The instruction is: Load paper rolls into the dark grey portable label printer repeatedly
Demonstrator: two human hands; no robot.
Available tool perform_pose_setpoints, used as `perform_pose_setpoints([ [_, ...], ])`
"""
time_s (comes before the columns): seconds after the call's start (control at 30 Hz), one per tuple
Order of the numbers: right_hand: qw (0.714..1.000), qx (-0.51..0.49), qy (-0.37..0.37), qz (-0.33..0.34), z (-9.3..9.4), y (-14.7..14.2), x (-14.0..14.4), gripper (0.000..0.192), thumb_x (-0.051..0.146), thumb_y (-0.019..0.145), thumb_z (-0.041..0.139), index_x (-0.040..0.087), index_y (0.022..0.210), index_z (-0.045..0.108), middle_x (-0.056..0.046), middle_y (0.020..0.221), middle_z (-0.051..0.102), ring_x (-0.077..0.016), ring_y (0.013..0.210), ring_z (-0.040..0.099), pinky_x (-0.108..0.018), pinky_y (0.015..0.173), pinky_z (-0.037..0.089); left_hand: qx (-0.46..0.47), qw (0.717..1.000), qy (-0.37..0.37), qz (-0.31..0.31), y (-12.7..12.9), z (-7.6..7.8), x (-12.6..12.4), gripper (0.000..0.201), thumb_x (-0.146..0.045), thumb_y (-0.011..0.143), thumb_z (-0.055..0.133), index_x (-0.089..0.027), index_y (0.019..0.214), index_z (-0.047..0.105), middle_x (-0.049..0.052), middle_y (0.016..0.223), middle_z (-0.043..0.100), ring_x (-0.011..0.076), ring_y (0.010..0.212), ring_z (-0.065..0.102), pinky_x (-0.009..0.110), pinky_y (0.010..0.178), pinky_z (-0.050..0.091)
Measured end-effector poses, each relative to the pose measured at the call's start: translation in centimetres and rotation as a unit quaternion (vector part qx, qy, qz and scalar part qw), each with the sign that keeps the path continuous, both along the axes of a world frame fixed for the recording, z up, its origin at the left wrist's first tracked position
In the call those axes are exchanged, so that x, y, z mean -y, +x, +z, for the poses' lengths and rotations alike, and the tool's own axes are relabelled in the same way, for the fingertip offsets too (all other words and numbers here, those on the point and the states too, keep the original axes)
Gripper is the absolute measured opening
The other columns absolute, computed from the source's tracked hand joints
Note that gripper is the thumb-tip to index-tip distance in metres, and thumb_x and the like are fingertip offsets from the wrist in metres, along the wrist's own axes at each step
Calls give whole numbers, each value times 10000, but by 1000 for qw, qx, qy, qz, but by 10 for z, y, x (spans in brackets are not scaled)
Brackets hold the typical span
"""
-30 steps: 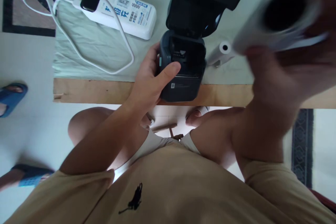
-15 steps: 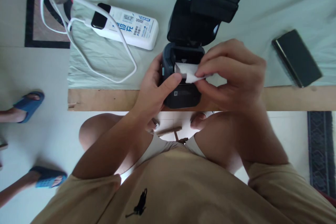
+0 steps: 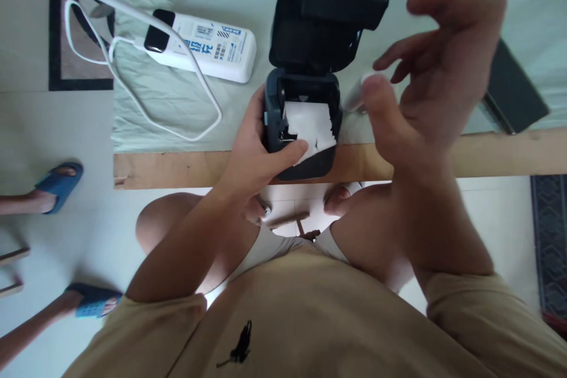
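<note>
My left hand (image 3: 257, 150) is wrapped round the side of a small dark label printer (image 3: 272, 109), its thumb pressing on the loose end of the white paper (image 3: 310, 121). The printer's hinged lid (image 3: 323, 18) stands raised at the back, and the paper, with a ragged right edge, lies over the front of the bay. To the right, my right hand (image 3: 443, 71) is off the printer, thumb and fingers apart and slightly blurred. Near its thumb is a small whitish cylinder (image 3: 354, 96), partly covered; I cannot tell whether the thumb touches it.
A white power bank (image 3: 217, 47) with a looping white cable (image 3: 177, 130) lies on the pale green cloth at left. A dark rectangular case (image 3: 516, 91) is at right, partly behind my hand. The wooden table edge (image 3: 177, 168) runs in front; another person's slippered feet (image 3: 66, 186) show at left.
My right hand has let go of the paper and moved up and right, its fingers spreading. The paper now lies flatter across the printer, with the whitish cylinder visible beside it.
</note>
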State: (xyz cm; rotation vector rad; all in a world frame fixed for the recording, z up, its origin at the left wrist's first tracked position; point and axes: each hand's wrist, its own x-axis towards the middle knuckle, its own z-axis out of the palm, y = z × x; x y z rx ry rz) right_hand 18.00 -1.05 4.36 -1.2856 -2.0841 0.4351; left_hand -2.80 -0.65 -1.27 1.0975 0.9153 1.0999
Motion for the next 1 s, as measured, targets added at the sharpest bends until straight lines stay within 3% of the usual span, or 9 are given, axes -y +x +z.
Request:
perform_pose_setpoints([
  [0.13,996,-64,-6,-62,8,-1,5,459,728,961,574,303,1044,724,-58,896,653,-270,973,696,-379,709,549,-8,1000,14,-2,-2,-1,0,747,-311,658,921,-251,1338,617,80,1284,725,313,1298,669,424,1135,554],
  [0.2,985,-118,33,-124,11,-4,9,446,719,964,581,296,996,716,-46,837,621,-236,877,678,-360,678,533,-23,999,29,3,-2,0,0,734,-341,665,922,-248,1328,620,76,1320,713,322,1359,630,420,1179,519],
  [0.3,955,-198,118,-190,9,-9,15,423,635,977,635,249,805,652,-13,709,544,-144,664,539,-314,606,435,-45,998,38,-1,-3,2,0,736,-380,666,929,-236,1316,615,80,1341,706,335,1391,602,441,1221,479],
  [0.37,957,-214,120,-156,5,-11,18,516,562,988,657,206,641,520,17,586,450,-90,553,403,-288,527,311,-42,998,39,-7,-3,2,-1,766,-380,656,944,-230,1325,603,87,1334,703,331,1381,608,443,1222,474],
  [0.43,974,-194,73,-91,0,-11,20,595,471,997,665,180,560,387,46,497,330,-49,487,293,-270,473,200,-13,999,34,-16,-3,0,-1,797,-406,641,961,-231,1326,595,90,1313,701,321,1344,631,429,1182,505],
  [0.53,987,-153,9,-48,-9,-10,20,613,376,962,706,169,511,347,67,464,227,-25,456,213,-249,435,143,61,997,19,-32,-2,-5,-1,689,-533,711,904,-243,1265,616,70,1214,716,271,1155,708,393,995,600],
  [0.63,987,-141,-48,-62,-17,-10,18,646,435,955,696,179,480,341,60,448,238,-35,448,231,-255,428,156,67,997,-3,-48,-3,-7,-1,548,-564,803,831,-229,1202,658,55,1077,733,223,948,729,342,800,616],
  [0.8,978,-138,-129,-91,-23,-9,12,647,523,941,679,194,482,362,45,446,298,-60,469,264,-274,454,207,5,1000,-14,-23,-3,-5,-1,567,-477,765,887,-209,1214,669,55,1089,744,252,1018,731,355,874,624],
  [1.0,969,-183,-147,-83,-29,-11,10,649,566,944,639,200,498,343,36,459,340,-67,482,292,-294,477,189,11,999,-34,-24,-4,-2,1,558,-482,789,858,-215,1238,664,48,1046,744,241,935,755,336,775,644],
])
